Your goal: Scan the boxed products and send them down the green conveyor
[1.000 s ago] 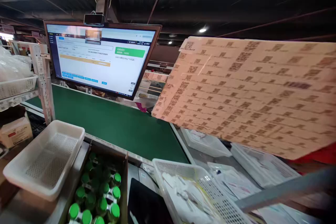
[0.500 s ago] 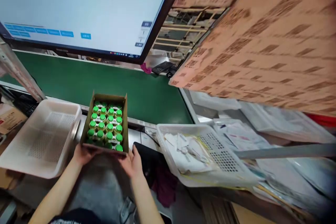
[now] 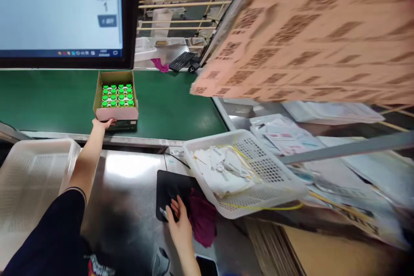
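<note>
The room is a dim warehouse space with wooden racks (image 3: 181, 4) visible at the back. A large board of printed code labels (image 3: 310, 39) hangs overhead at upper right, blurred. A monitor (image 3: 61, 8) fills the upper left, its lit screen showing the numeral 1 twice. Below it a green conveyor belt (image 3: 174, 103) runs across the view, edged by a metal rail. Nearer the person lies a steel table (image 3: 129, 172), reflective and bare in the middle. On the table's left stands a white plastic basket (image 3: 32, 172); at centre right a second white basket (image 3: 274, 181) holds folded white packets and yellow cord. Loose papers (image 3: 323, 112) are stacked to the right of the belt. A black mat (image 3: 168, 187) lies on the table with a magenta cloth (image 3: 202, 220) beside it. The cardboard box (image 3: 116, 95) sits on the belt just below the monitor, open at the top, filled with green-capped bottles (image 3: 117, 95) in rows. The left hand (image 3: 103, 123) is stretched forward, fingers touching the box's near lower edge; whether it grips cannot be told. The right hand (image 3: 179, 224) rests flat and unclenched on the mat, against the cloth.
</note>
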A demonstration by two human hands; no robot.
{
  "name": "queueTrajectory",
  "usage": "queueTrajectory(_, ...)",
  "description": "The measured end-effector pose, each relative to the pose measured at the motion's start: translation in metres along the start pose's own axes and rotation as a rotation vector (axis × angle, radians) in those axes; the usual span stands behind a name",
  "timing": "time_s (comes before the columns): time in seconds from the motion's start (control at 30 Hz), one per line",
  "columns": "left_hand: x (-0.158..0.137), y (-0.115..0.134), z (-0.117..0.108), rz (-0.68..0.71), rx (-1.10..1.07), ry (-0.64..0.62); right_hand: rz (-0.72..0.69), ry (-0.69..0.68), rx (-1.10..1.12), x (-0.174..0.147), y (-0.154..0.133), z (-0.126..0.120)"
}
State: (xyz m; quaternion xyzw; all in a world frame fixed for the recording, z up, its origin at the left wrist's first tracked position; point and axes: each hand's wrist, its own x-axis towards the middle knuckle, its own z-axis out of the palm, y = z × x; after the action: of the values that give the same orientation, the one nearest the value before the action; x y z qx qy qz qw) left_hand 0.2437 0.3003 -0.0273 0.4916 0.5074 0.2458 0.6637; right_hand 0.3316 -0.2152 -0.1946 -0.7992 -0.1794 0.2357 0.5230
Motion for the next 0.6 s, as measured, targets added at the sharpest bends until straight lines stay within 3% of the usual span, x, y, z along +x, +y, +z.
queueTrajectory(0.07,-0.011,-0.005,0.029,0.056,0.033,0.048,-0.082,0.04,-0.158,-0.016,0.034,-0.017)
queueTrajectory(0.13,-0.046,-0.032,0.061,0.105,0.089,0.053,-0.205,0.059,-0.267,-0.016,0.057,-0.023)
queueTrajectory(0.23,-0.132,-0.116,0.088,0.123,0.249,-0.018,-0.342,0.07,-0.402,0.003,0.062,-0.017)
queueTrajectory(0.3,-0.201,-0.187,0.076,0.141,0.39,-0.088,-0.386,0.046,-0.483,0.018,0.049,-0.008)
queueTrajectory(0.37,-0.269,-0.258,0.036,0.159,0.537,-0.211,-0.414,-0.01,-0.535,0.028,0.033,0.001)
queueTrajectory(0.47,-0.354,-0.342,-0.06,0.17,0.768,-0.261,-0.401,-0.03,-0.543,0.04,0.019,0.013)
queueTrajectory(0.53,-0.391,-0.384,-0.127,0.059,0.886,-0.192,-0.361,0.007,-0.513,0.049,0.018,0.018)
queueTrajectory(0.6,-0.413,-0.418,-0.18,-0.018,0.829,-0.178,-0.342,0.035,-0.481,0.06,0.019,0.021)
